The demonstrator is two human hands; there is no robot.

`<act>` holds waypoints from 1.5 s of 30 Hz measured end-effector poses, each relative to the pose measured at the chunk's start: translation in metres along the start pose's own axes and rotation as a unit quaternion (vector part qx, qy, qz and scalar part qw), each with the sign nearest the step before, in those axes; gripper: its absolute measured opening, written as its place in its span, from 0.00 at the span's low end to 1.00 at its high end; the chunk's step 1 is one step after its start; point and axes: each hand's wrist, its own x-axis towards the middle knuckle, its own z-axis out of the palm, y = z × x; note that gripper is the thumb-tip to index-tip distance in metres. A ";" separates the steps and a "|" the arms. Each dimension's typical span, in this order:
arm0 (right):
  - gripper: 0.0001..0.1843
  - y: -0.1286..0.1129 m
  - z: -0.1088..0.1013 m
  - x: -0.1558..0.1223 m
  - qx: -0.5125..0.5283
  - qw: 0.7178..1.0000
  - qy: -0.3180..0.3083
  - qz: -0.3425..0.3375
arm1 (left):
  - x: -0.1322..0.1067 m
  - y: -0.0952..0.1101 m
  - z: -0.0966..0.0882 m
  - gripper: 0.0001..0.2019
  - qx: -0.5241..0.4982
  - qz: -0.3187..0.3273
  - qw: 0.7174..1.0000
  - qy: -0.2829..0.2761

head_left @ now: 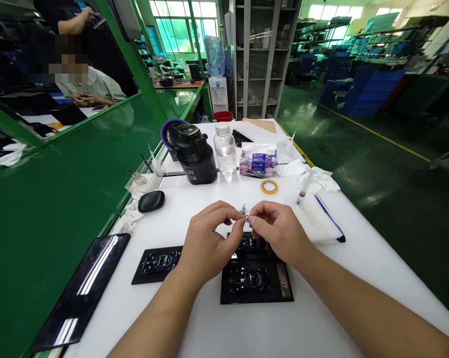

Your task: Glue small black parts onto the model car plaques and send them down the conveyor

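My left hand (pixel 215 241) and my right hand (pixel 278 228) meet above the table, thumb and forefinger pinched on each. Between their fingertips sticks up a small dark branched piece (pixel 243 211), too fine to make out further. Below the hands lies a dark model car (pixel 250 281) on a black base with a plaque at its right end. Just behind it, a second model car (pixel 252 242) is partly hidden by my hands. To the left, another model car (pixel 160 260) on a black base is partly covered by my left forearm.
A yellow tape roll (pixel 269 186), tissue pack (pixel 258 161), clear bottle (pixel 224 151) and black jug (pixel 194 156) stand beyond the hands. At left are a black oval case (pixel 151 201) and a glossy black panel (pixel 84 288). A white cloth pad (pixel 317 219) lies right. People sit and stand behind the green frame.
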 end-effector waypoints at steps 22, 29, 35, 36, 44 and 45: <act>0.05 0.004 -0.007 -0.004 -0.106 0.993 -0.051 -0.027 | -0.008 0.007 0.000 0.07 -0.067 -0.106 0.979 -0.164; 0.12 0.006 -0.011 0.007 0.218 0.961 -0.089 0.145 | -0.005 0.005 0.001 0.06 -0.033 -0.026 0.999 -0.034; 0.10 0.003 -0.011 0.008 0.256 0.950 -0.100 0.146 | -0.006 0.000 0.004 0.04 0.060 0.128 0.988 0.058; 0.10 0.003 -0.011 0.008 0.255 0.950 -0.101 0.146 | -0.006 -0.001 0.004 0.04 0.059 0.133 0.987 0.063; 0.11 0.000 -0.011 0.008 0.267 0.940 -0.142 0.157 | -0.002 0.002 -0.004 0.05 0.095 0.169 0.980 0.055; 0.12 -0.001 -0.010 0.007 0.248 0.946 -0.140 0.157 | 0.000 0.005 -0.011 0.05 0.112 0.161 0.979 0.057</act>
